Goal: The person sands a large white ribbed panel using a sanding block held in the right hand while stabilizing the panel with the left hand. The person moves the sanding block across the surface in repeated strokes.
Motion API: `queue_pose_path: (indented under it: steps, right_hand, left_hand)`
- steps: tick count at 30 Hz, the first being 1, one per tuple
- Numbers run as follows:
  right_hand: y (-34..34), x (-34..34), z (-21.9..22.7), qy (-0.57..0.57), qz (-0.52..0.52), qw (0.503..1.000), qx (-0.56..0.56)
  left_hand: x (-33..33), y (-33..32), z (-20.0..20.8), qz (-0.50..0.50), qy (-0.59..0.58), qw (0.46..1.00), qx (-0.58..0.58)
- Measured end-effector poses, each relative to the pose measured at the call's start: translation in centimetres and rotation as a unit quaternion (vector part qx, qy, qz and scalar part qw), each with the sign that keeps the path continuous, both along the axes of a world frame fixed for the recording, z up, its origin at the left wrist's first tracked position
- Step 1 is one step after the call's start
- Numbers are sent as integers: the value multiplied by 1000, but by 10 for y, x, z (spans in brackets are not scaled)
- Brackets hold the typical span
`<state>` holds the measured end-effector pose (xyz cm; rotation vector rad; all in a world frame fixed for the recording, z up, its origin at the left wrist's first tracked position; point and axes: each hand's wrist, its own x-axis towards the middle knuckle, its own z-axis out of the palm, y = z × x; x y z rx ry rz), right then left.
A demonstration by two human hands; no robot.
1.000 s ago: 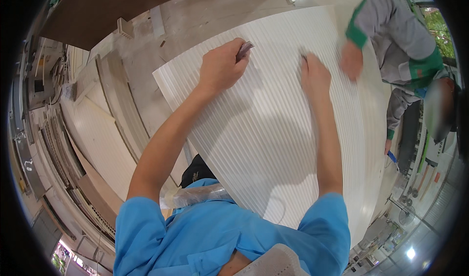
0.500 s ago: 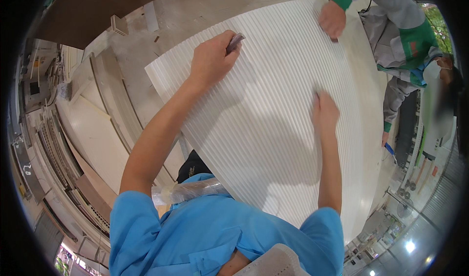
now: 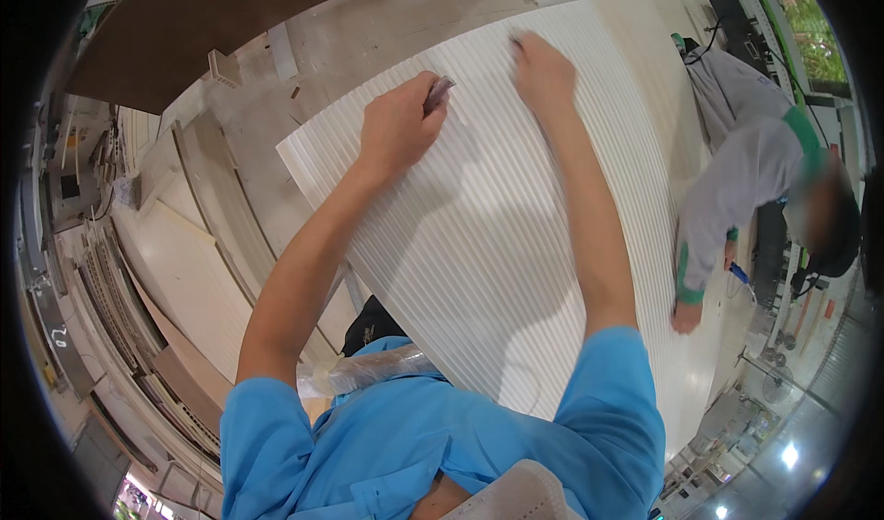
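Observation:
A large white panel (image 3: 497,244) with narrow parallel ridges lies in front of me. Over its far left part, my left hand (image 3: 396,129) is closed around a small dark grey object (image 3: 440,94) with a shiny edge; its kind is unclear. Stretched toward the panel's far edge, my right hand (image 3: 547,76) has its fingers pinched together. Something small and dark shows at those fingertips, too blurred to name. Both forearms reach across the ridged surface.
A co-worker in a grey and green jacket (image 3: 750,175) leans at the right, one hand (image 3: 686,317) by the panel's right side and a blue-handled tool (image 3: 739,271) near the other. Long boards (image 3: 216,189) lie left. A brown sheet (image 3: 184,32) stands at the far left.
My right hand has moved from the panel's right middle up toward its far edge. My left hand stays nearly in place. The co-worker's hand has left the far right part and is now nearer me.

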<state>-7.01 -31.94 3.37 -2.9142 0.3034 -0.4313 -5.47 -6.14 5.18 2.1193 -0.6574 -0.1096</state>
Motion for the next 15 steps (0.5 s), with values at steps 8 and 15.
queue_pose_path:
  steps: [8, 15]
  right_hand:
    - [3, -137, 20, 102, -124, 987, -21]
    - [-13, -285, 35, 71, -158, 982, 70]
  left_hand:
    - [-1, 4, -2, -3, 19, 1000, -20]
    - [0, -1, -6, 11, -26, 1000, -5]
